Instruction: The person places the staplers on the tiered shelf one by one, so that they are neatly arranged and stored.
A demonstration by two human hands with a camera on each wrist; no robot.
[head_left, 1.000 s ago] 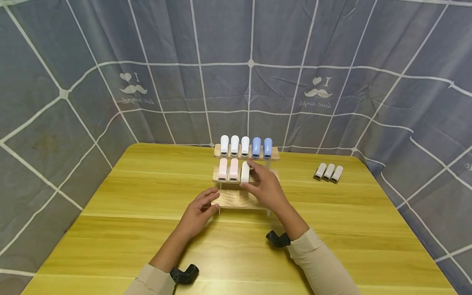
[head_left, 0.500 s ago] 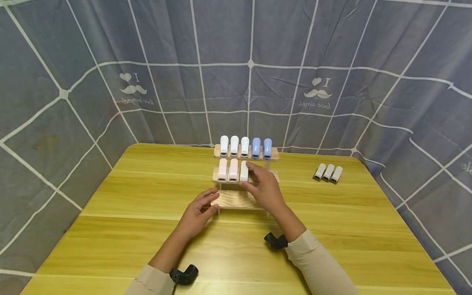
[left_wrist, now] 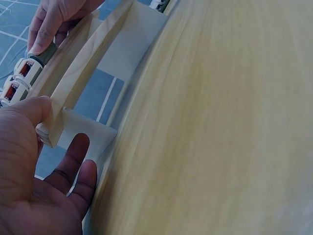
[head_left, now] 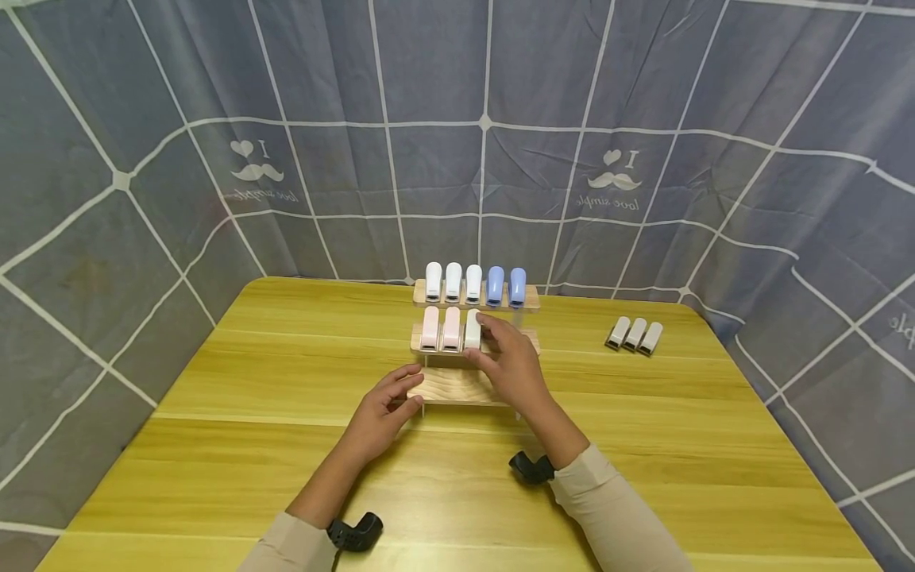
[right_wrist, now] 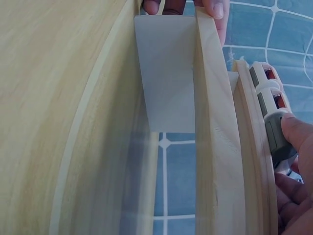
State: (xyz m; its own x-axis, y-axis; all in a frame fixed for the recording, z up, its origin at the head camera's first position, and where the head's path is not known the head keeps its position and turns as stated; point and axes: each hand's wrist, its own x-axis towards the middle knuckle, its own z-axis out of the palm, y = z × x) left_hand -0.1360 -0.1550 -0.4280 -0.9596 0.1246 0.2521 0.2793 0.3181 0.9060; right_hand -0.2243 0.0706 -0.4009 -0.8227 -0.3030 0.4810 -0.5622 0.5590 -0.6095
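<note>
My right hand (head_left: 516, 367) pinches a small whitish stapler (head_left: 472, 329) on the middle tier, thumb at its near end and fingers at its far end. Its dark grey side (right_wrist: 278, 137) shows in the right wrist view, close against the tier's edge. Two pink staplers (head_left: 441, 329) stand to its left on the same tier. My left hand (head_left: 380, 413) holds the left end of the wooden display rack's (head_left: 457, 387) lowest board, thumb (left_wrist: 41, 108) against the wood and other fingers spread beside the rack's pale end support (left_wrist: 90, 129).
White staplers (head_left: 453, 282) and blue staplers (head_left: 506, 287) line the top tier. Three whitish staplers (head_left: 634, 335) lie side by side on the wooden table (head_left: 686, 445) at the right. A grey checked curtain (head_left: 429, 175) hangs behind and around the table.
The whitish stapler has shifted slightly back and settled straighter beside the pink ones, with my right hand still on it. My left hand stays at the rack's end.
</note>
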